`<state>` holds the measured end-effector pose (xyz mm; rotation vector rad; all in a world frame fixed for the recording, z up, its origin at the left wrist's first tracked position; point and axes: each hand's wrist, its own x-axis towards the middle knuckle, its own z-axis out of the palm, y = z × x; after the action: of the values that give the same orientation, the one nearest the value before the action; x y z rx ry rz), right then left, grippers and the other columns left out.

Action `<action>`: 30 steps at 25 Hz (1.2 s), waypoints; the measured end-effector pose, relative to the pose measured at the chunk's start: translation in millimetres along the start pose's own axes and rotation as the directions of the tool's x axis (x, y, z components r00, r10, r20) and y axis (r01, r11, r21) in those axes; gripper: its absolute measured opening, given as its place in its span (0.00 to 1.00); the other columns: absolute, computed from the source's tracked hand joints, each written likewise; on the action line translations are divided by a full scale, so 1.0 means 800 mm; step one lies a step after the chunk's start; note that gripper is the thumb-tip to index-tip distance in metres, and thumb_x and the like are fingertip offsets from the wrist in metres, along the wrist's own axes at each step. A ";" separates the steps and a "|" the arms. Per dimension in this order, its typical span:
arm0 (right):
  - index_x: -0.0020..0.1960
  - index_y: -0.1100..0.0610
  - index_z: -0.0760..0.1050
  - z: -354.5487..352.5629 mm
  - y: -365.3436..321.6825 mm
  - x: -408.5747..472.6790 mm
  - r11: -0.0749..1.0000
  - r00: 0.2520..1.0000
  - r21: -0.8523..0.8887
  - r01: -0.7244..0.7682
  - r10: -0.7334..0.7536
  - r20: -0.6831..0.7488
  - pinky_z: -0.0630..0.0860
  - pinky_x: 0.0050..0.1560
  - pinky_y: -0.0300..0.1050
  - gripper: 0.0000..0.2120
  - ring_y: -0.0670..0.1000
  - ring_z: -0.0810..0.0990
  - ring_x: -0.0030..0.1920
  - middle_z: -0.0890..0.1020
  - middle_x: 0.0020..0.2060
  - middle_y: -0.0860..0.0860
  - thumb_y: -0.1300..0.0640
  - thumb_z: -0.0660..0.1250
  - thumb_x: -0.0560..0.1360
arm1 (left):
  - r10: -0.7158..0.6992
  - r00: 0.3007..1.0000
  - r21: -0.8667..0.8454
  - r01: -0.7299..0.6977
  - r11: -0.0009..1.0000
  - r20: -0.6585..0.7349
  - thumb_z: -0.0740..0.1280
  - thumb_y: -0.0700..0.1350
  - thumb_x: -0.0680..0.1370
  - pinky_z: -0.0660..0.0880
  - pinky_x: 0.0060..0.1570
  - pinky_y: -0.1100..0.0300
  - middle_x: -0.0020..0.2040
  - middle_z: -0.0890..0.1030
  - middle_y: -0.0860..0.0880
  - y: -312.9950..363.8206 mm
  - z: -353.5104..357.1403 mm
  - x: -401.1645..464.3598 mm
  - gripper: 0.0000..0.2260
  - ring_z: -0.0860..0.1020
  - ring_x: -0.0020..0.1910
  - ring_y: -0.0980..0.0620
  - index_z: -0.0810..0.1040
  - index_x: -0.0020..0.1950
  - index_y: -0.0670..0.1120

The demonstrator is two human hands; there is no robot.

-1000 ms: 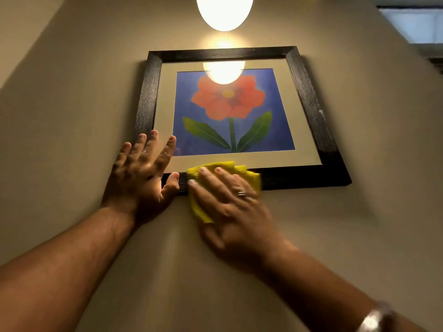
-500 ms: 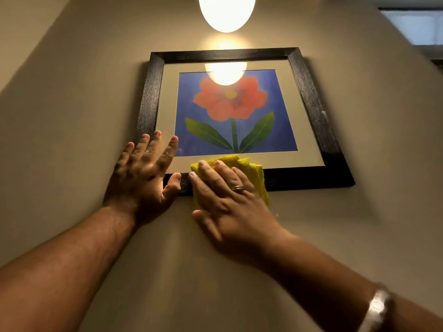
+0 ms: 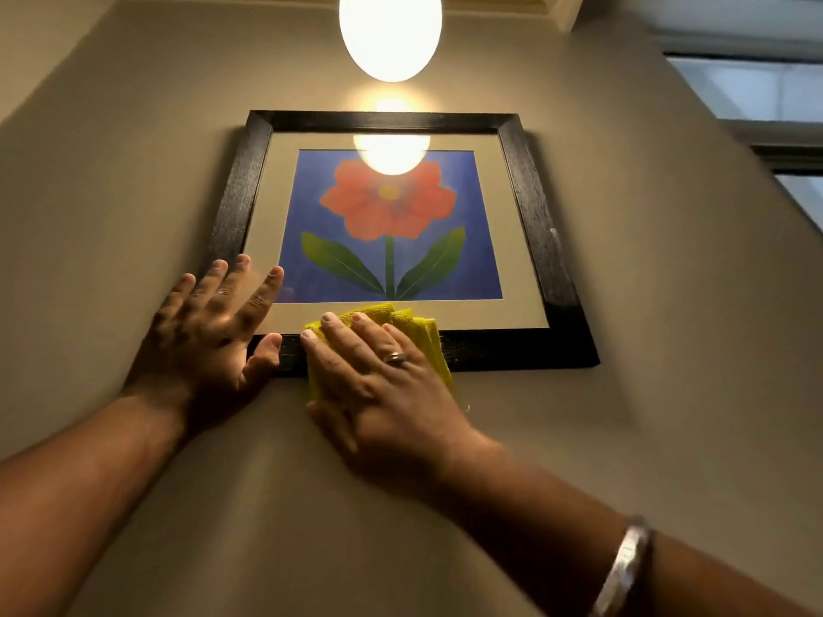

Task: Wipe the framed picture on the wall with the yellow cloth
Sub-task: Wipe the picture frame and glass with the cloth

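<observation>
Pressing our right hand (image 3: 378,385) flat, fingers together, we pin the yellow cloth (image 3: 418,331) against the bottom edge of the framed picture (image 3: 392,229) on the wall (image 3: 668,349). Our left hand (image 3: 213,331) lies spread on the lower left corner, thumb on the dark rail.

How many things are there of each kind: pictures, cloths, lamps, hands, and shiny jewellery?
Framed picture: 1
Yellow cloth: 1
Lamp: 1
Hands: 2, the left hand and the right hand
Jewellery: 2, a ring and a bracelet
Total: 7
</observation>
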<state>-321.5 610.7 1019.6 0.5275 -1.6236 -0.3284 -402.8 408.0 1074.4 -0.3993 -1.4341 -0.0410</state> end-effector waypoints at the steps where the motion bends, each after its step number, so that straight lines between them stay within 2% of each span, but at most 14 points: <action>1: 0.75 0.50 0.53 -0.007 0.028 -0.010 0.999 1.000 -0.029 -0.018 0.017 -0.024 0.51 0.76 0.52 0.30 0.54 0.55 0.76 0.60 0.76 0.51 0.41 0.51 0.77 | -0.005 1.000 -0.002 0.005 1.000 0.004 0.50 0.59 0.74 0.54 0.73 0.40 0.77 0.60 0.38 0.000 0.000 0.001 0.32 0.59 0.75 0.37 0.55 0.78 0.53; 3: 0.75 0.51 0.53 -0.022 0.095 -0.055 0.972 0.974 -0.103 -0.212 0.200 -0.110 0.53 0.75 0.52 0.32 0.55 0.58 0.75 0.61 0.75 0.51 0.40 0.51 0.74 | -0.011 1.000 -0.005 0.011 1.000 0.026 0.50 0.60 0.73 0.51 0.73 0.39 0.78 0.58 0.39 0.000 0.000 0.002 0.33 0.57 0.76 0.38 0.53 0.78 0.54; 5: 0.76 0.51 0.50 -0.040 0.155 -0.106 0.900 0.910 -0.166 -0.404 0.375 -0.177 0.53 0.75 0.55 0.34 0.57 0.57 0.75 0.56 0.76 0.51 0.40 0.49 0.72 | -0.012 0.997 -0.002 0.012 1.000 0.076 0.48 0.62 0.74 0.47 0.73 0.36 0.80 0.53 0.43 -0.005 0.002 0.005 0.33 0.52 0.78 0.42 0.47 0.78 0.58; 7: 0.76 0.51 0.49 -0.045 0.181 -0.127 0.876 0.893 -0.185 -0.446 0.422 -0.156 0.49 0.75 0.52 0.35 0.57 0.54 0.76 0.54 0.77 0.52 0.40 0.47 0.72 | -0.021 0.991 0.028 0.017 0.999 0.133 0.44 0.65 0.74 0.41 0.72 0.34 0.80 0.48 0.45 -0.012 -0.002 0.005 0.33 0.45 0.79 0.45 0.41 0.78 0.59; 10: 0.75 0.54 0.53 -0.045 0.180 -0.121 0.881 0.901 -0.198 -0.430 0.404 -0.158 0.47 0.73 0.47 0.34 0.59 0.58 0.75 0.59 0.76 0.54 0.41 0.49 0.72 | 0.058 0.990 0.085 -0.069 0.994 0.129 0.40 0.69 0.75 0.36 0.72 0.35 0.80 0.48 0.43 0.036 -0.014 0.013 0.35 0.43 0.78 0.43 0.41 0.79 0.54; 13: 0.76 0.50 0.48 -0.063 0.172 -0.130 0.917 0.930 -0.160 -0.366 0.357 -0.081 0.45 0.74 0.47 0.35 0.55 0.51 0.76 0.52 0.77 0.50 0.38 0.46 0.71 | 0.259 0.960 0.078 -0.267 0.960 0.105 0.41 0.70 0.76 0.42 0.73 0.33 0.80 0.49 0.43 0.138 -0.008 0.027 0.36 0.45 0.78 0.41 0.45 0.79 0.51; 16: 0.76 0.50 0.49 -0.076 0.178 -0.125 0.934 0.951 -0.182 -0.308 0.309 -0.024 0.44 0.75 0.48 0.36 0.55 0.50 0.76 0.52 0.77 0.50 0.37 0.44 0.71 | 0.261 0.964 0.064 -0.265 0.962 0.056 0.43 0.70 0.76 0.44 0.73 0.33 0.80 0.48 0.42 0.182 -0.006 0.042 0.36 0.45 0.78 0.42 0.46 0.79 0.53; 18: 0.76 0.50 0.49 -0.089 0.205 -0.067 0.942 0.961 -0.192 -0.274 0.277 -0.013 0.47 0.75 0.50 0.34 0.56 0.49 0.77 0.51 0.77 0.50 0.38 0.43 0.72 | 0.248 0.969 0.065 -0.249 0.966 0.018 0.45 0.70 0.76 0.46 0.73 0.33 0.80 0.48 0.43 0.175 -0.001 0.041 0.36 0.45 0.79 0.43 0.47 0.79 0.53; 22: 0.76 0.50 0.45 -0.126 0.310 0.122 0.891 0.883 -0.103 -0.442 0.452 0.124 0.45 0.75 0.53 0.29 0.56 0.43 0.77 0.45 0.78 0.50 0.44 0.49 0.79 | 0.256 0.966 0.058 -0.254 0.965 -0.021 0.46 0.71 0.75 0.46 0.74 0.35 0.80 0.48 0.44 0.174 0.005 0.037 0.36 0.45 0.79 0.44 0.45 0.79 0.55; 24: 0.76 0.51 0.44 -0.129 0.325 0.161 0.871 0.862 -0.087 -0.483 0.490 0.128 0.44 0.76 0.54 0.29 0.56 0.42 0.77 0.44 0.78 0.50 0.46 0.49 0.79 | 0.256 0.967 0.053 -0.255 0.966 -0.016 0.47 0.71 0.75 0.45 0.74 0.35 0.80 0.48 0.44 0.173 0.003 0.040 0.37 0.46 0.79 0.44 0.45 0.79 0.55; 27: 0.76 0.50 0.47 -0.113 0.305 0.076 0.928 0.924 -0.076 -0.364 0.370 0.094 0.46 0.76 0.52 0.31 0.55 0.44 0.77 0.47 0.78 0.51 0.43 0.49 0.76 | 0.255 0.967 0.045 -0.254 0.966 -0.018 0.47 0.72 0.75 0.47 0.74 0.34 0.80 0.48 0.43 0.173 0.004 0.040 0.38 0.46 0.79 0.43 0.44 0.79 0.53; 29: 0.75 0.46 0.48 -0.098 0.244 -0.044 0.969 0.969 -0.044 -0.244 0.246 0.034 0.46 0.76 0.50 0.34 0.52 0.44 0.77 0.47 0.77 0.47 0.39 0.46 0.72 | 0.243 0.970 0.038 -0.242 0.969 -0.018 0.48 0.72 0.75 0.48 0.74 0.34 0.80 0.49 0.43 0.174 0.004 0.039 0.39 0.47 0.79 0.43 0.46 0.79 0.51; 30: 0.75 0.45 0.48 -0.089 0.211 -0.094 0.980 0.977 -0.022 -0.199 0.200 0.078 0.44 0.76 0.47 0.34 0.50 0.42 0.77 0.46 0.77 0.45 0.38 0.45 0.70 | 0.241 0.970 0.029 -0.240 0.970 -0.018 0.48 0.71 0.75 0.49 0.74 0.34 0.80 0.49 0.43 0.175 0.004 0.039 0.39 0.47 0.79 0.43 0.47 0.79 0.50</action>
<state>-270.9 799.9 1049.8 0.3397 -1.7344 -0.2129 -364.0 546.3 1070.4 -0.5466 -1.3555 0.1696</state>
